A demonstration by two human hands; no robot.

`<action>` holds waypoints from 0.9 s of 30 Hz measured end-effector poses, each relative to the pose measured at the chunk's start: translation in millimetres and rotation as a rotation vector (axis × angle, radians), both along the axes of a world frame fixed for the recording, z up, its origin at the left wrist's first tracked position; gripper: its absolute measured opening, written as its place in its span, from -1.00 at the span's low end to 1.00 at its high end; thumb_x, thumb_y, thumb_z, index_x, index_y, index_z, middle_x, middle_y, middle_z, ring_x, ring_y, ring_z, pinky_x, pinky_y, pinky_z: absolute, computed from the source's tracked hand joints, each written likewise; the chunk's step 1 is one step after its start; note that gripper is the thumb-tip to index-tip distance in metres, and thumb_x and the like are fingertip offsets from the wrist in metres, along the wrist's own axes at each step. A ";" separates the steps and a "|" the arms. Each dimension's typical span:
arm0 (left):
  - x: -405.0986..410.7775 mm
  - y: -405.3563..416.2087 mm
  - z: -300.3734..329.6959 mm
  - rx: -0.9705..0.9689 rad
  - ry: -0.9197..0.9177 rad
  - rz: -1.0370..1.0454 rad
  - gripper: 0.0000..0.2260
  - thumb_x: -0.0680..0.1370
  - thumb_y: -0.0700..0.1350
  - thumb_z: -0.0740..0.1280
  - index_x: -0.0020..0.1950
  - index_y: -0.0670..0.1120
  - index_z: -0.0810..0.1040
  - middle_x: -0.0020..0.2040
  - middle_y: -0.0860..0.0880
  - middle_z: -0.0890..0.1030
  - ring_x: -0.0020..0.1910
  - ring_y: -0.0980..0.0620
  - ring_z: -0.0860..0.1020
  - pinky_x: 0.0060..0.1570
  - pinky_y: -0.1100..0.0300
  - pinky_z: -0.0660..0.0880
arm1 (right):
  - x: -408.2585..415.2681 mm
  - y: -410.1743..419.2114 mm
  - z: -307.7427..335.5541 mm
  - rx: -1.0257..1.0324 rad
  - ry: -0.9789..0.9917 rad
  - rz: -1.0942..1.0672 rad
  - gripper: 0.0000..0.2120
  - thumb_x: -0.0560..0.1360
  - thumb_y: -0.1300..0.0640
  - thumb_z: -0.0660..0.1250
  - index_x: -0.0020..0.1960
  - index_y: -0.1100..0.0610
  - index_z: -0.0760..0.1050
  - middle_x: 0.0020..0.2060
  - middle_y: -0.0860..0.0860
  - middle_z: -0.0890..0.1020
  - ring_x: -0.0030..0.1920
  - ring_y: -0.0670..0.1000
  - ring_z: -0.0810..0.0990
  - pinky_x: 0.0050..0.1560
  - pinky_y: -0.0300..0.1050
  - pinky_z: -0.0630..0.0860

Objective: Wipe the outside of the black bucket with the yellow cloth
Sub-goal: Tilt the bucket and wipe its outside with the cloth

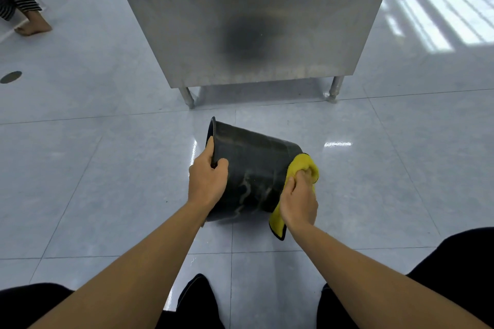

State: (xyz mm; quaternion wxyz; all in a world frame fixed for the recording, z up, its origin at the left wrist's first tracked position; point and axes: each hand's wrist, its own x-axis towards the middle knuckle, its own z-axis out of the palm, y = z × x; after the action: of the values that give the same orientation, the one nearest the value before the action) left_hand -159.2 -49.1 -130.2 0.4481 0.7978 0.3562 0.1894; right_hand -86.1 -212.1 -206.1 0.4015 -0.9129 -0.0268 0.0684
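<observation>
Dark trouser knees at the bottom edge, a dark shoe tip between them on the pale grey glossy tiled floor. Two bare forearms reaching forward from there. Left hand clamped on the rim of the black round plastic bucket, thumb on the outer wall, fingers hooked inside the mouth. Bucket tipped on its side just ahead of the knees, mouth toward the left, base toward the right, pale streaks of grime across its wall. Right hand closed around the yellow microfibre cloth with dark edging, pressing it against the bucket's base end; a loose corner of cloth hanging below the wrist. Beyond the bucket, well apart, a brushed stainless-steel cabinet on short metal legs, a dark blurred reflection on its panel. Far left, a round floor drain cover and a bare foot under striped fabric.
</observation>
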 end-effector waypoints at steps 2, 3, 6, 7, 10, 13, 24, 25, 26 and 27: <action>1.7 -0.7 0.8 -0.039 -0.009 -0.060 -0.49 0.65 -0.22 0.20 0.59 0.07 0.27 0.15 0.05 0.62 -0.04 0.08 0.61 -0.04 0.30 0.60 | -7.2 6.4 6.9 0.026 -0.083 0.103 -0.86 0.68 0.06 0.05 -0.01 0.05 0.33 0.16 0.11 0.56 0.01 0.23 0.57 -0.16 0.01 0.41; 3.1 -1.3 1.5 -0.059 -0.019 -0.085 -0.48 0.65 -0.21 0.19 0.60 0.08 0.25 0.20 0.03 0.61 0.03 0.07 0.61 0.04 0.26 0.59 | -11.6 11.6 12.4 0.042 -0.103 0.158 -0.86 0.68 0.06 0.07 0.04 0.05 0.37 0.31 0.11 0.52 0.14 0.24 0.57 -0.09 0.01 0.46; 8.5 -2.0 6.1 -0.049 -0.030 -0.119 -0.46 0.65 -0.21 0.19 0.61 0.08 0.22 0.23 -0.02 0.63 0.05 0.01 0.61 0.09 0.15 0.59 | -26.8 32.0 29.7 0.108 -0.211 0.356 -0.75 0.68 0.08 0.12 0.29 0.07 0.45 0.56 0.01 0.32 0.47 0.17 0.40 0.07 0.08 0.53; 10.5 -3.2 9.4 -0.031 -0.040 -0.134 -0.47 0.65 -0.21 0.20 0.61 0.06 0.22 0.27 0.01 0.61 0.08 0.03 0.60 0.12 0.19 0.56 | -31.8 38.0 35.9 0.144 -0.264 0.422 -0.69 0.67 0.10 0.12 0.38 0.06 0.43 0.57 -0.03 0.29 0.54 0.11 0.30 0.09 0.09 0.54; 12.4 -4.1 14.9 -0.017 -0.084 -0.139 -0.57 0.66 -0.14 0.27 0.54 0.02 0.37 0.25 0.08 0.60 0.11 0.10 0.59 0.15 0.23 0.50 | -38.6 48.1 47.7 0.216 -0.308 0.506 -0.56 0.68 0.08 0.10 0.56 0.00 0.26 0.58 -0.12 0.24 0.60 -0.03 0.15 0.14 0.01 0.56; 11.0 -5.8 15.0 -0.144 -0.087 0.008 -0.75 0.61 -0.09 0.34 0.27 0.02 0.44 -0.12 0.00 0.69 -0.17 -0.01 0.62 -0.11 0.10 0.58 | -33.6 44.6 46.0 0.104 -0.368 0.507 -0.55 0.69 -0.01 0.08 0.57 -0.07 0.24 0.57 -0.13 0.28 0.58 -0.08 0.19 0.03 -0.08 0.61; 7.3 -15.5 6.7 -0.296 -0.102 0.068 -0.60 0.54 -0.32 0.41 0.33 -0.07 0.45 0.13 -0.06 0.66 0.05 0.01 0.66 -0.04 0.24 0.63 | 8.0 -1.2 10.8 -0.059 -0.117 0.181 -0.55 0.69 -0.13 -0.05 0.52 -0.04 0.28 0.61 -0.14 0.15 0.61 -0.07 0.02 0.28 0.08 0.41; 8.5 -14.9 8.3 -0.302 -0.122 0.070 -0.60 0.54 -0.32 0.41 0.34 -0.08 0.47 0.11 -0.05 0.67 0.05 0.02 0.67 -0.03 0.24 0.63 | 12.7 -4.3 8.2 -0.036 -0.092 0.123 -0.55 0.69 -0.12 -0.05 0.51 -0.02 0.29 0.60 -0.11 0.16 0.60 -0.05 0.03 0.31 0.10 0.39; 9.9 -14.4 10.7 -0.304 -0.135 0.069 -0.61 0.55 -0.31 0.41 0.36 -0.08 0.49 0.10 -0.02 0.67 0.04 0.05 0.67 -0.02 0.24 0.63 | 16.9 -6.8 4.9 -0.012 -0.066 0.057 -0.56 0.69 -0.11 -0.05 0.47 0.02 0.33 0.59 -0.06 0.20 0.60 -0.01 0.07 0.33 0.12 0.37; 11.7 -14.6 13.4 -0.303 -0.144 0.063 -0.60 0.57 -0.29 0.40 0.39 -0.08 0.50 0.09 0.00 0.68 0.04 0.07 0.67 0.00 0.24 0.63 | 20.6 -8.7 0.4 0.013 -0.034 -0.016 -0.58 0.69 -0.10 -0.05 0.40 0.06 0.38 0.56 0.00 0.27 0.57 0.05 0.15 0.33 0.15 0.37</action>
State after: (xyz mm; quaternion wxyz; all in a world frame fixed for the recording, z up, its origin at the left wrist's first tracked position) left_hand -147.5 -63.7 -116.9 0.5814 0.6940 0.3725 0.2041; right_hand -65.6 -220.9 -205.7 0.4074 -0.9115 -0.0269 0.0495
